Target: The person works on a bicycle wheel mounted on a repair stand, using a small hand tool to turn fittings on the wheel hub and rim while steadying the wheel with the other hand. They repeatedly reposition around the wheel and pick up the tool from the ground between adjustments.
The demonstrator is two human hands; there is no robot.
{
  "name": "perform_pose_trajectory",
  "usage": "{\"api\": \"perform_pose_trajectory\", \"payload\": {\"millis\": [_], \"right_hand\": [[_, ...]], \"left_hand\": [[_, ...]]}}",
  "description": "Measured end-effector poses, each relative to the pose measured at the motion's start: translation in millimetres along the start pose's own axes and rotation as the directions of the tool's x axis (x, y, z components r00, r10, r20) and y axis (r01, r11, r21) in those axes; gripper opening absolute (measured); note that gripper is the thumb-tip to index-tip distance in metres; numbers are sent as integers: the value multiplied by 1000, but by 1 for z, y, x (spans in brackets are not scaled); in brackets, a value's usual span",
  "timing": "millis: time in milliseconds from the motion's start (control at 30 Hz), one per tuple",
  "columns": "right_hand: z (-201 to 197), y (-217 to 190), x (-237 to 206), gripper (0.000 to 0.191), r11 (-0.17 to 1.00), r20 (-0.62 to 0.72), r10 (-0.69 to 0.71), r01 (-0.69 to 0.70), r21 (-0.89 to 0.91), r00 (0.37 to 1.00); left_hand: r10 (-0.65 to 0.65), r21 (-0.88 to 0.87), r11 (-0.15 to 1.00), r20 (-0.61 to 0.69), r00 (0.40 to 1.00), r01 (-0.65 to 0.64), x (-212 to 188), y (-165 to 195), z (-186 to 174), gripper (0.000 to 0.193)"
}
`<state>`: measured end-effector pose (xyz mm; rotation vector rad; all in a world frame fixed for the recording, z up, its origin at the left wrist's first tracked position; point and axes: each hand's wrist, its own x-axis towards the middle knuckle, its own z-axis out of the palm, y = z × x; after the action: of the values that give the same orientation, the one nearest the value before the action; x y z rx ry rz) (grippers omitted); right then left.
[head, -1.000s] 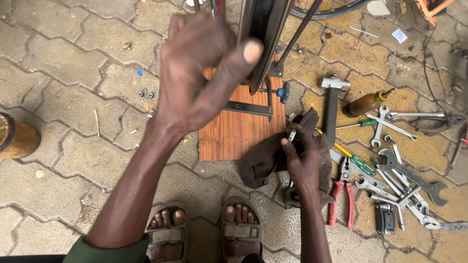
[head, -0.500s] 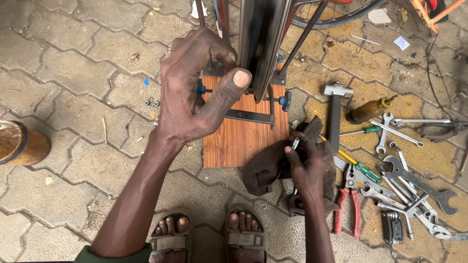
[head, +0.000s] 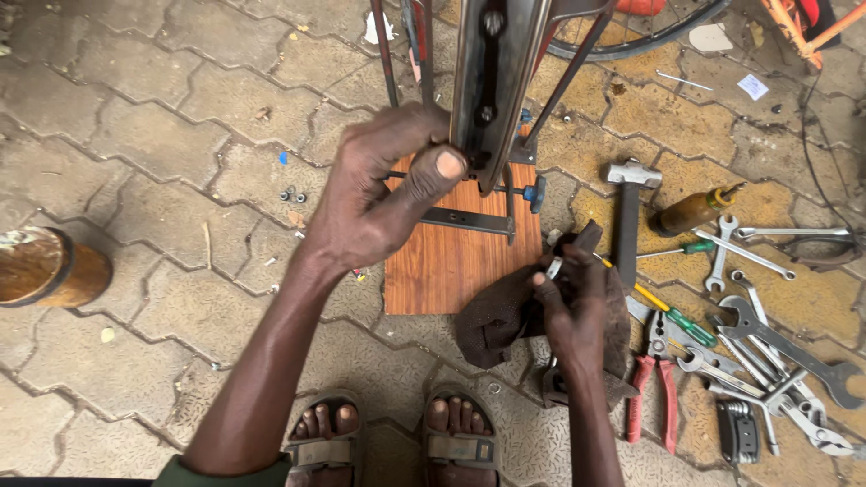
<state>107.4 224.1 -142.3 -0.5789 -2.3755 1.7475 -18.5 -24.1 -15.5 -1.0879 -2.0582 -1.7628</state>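
Note:
My left hand (head: 383, 194) grips the edge of a metal bicycle wheel rim (head: 496, 81) that stands upright in a stand, thumb pressed on the rim's side. Thin spokes (head: 577, 72) run up from it. My right hand (head: 568, 311) is lower down, fingers pinched on a small metal tool (head: 553, 268) over a dark rag (head: 496, 316) lying on the ground. A wooden board (head: 451, 261) with a metal bar and blue knobs sits under the rim.
Right of my hand lie a hammer (head: 627, 216), red-handled pliers (head: 654, 388), a green screwdriver (head: 681, 320), several spanners (head: 776, 352) and a brown bottle (head: 690, 212). A round brown tin (head: 45, 266) stands at the left. My sandalled feet (head: 392, 437) are at the bottom.
My left hand slid lower on the rim and the view shifted slightly. My right hand stayed over the rag, still pinching the small tool.

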Motion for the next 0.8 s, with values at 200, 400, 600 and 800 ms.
{"api": "perform_pose_trajectory", "payload": {"millis": [200,400,600,800], "right_hand": [[-5,-38,9,44,994,-56,-108,108,-6,993],[-10,-75,22,42,919,-71,-394,391,-45,917],[-11,-100,36,44,693,-14,-713,701,-171,701],[-13,-113,32,48,601,28,-764,726,-334,645]], "left_hand": [[-175,-34,984,67,982,178,-7,5,-4,39],[-276,130,955,71,959,265,-13,-6,-3,75],[-281,155,950,56,958,270,-17,-15,3,78],[-233,113,967,44,971,227,-17,-10,2,75]]}}
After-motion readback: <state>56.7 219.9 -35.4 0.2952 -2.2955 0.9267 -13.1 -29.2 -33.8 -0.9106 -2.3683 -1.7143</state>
